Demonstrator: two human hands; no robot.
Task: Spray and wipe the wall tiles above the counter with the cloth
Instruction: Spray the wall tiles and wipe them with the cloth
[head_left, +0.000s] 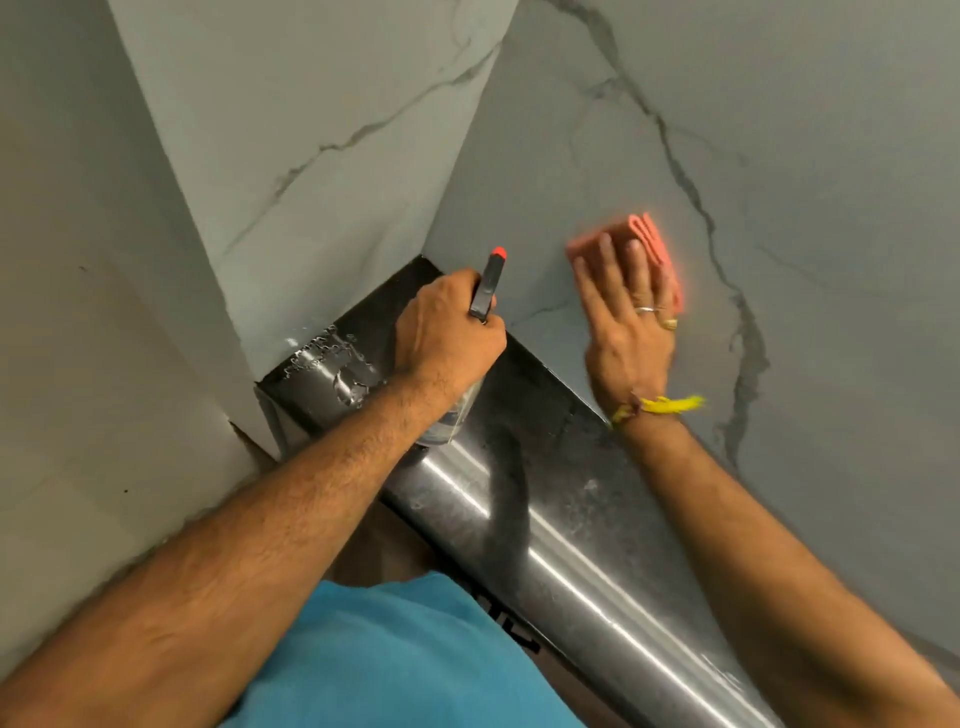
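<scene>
Counter: one dark ledge under the tiles
Left hand: clenched round one spray bottle; long axis upright, nozzle toward the tiles
Right hand: fingers flat, pressing one pink cloth on wall tiles above the counter

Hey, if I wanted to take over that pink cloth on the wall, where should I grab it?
Probably the folded edge of the pink cloth that pokes out above the right hand's fingertips, coming from above. The palm lies flat over the rest, pressing it against the wall tile.
</scene>
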